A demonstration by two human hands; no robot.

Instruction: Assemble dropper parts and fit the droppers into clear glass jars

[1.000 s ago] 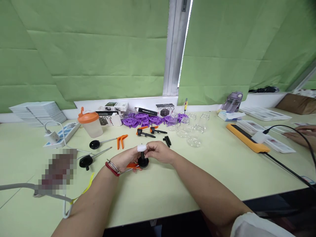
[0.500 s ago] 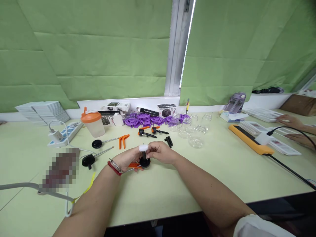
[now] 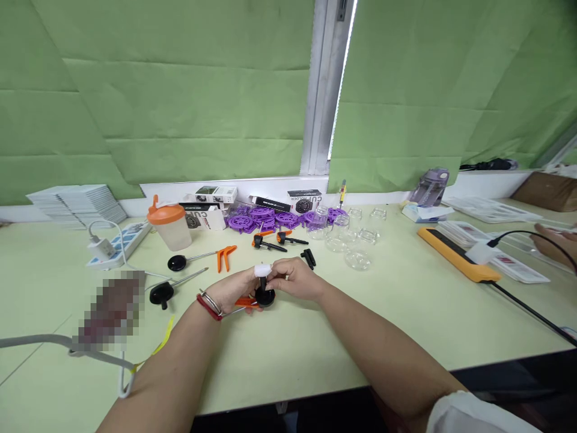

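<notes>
Black round part (image 3: pixel 265 297) with an upright stem, between your two hands, just above or on the near-middle bench (image 3: pixel 324 355); can't tell if it touches. Your left hand (image 3: pixel 234 291) is curled around it, along with an orange piece (image 3: pixel 246 302) and a thin metal rod (image 3: pixel 232 312). Your right hand (image 3: pixel 295 278) has its fingers pinched together on the stem; exact contact is partly hidden. White piece (image 3: pixel 262 270) shows at the stem's top; can't tell if it sits on the stem or your left thumb.

Beyond your hands: black clip pieces (image 3: pixel 308 258), two black-and-orange assemblies (image 3: pixel 276 242), then a purple parts pile (image 3: pixel 261 219). Clear cups (image 3: pixel 357 260) stand right of the pile. Left side: orange forked piece (image 3: pixel 225 258) at the end of a rod, black disc (image 3: pixel 177 263) at the other; orange-lidded cup (image 3: pixel 171 228) behind. Far right, a co-worker's hand (image 3: pixel 552 243).
</notes>
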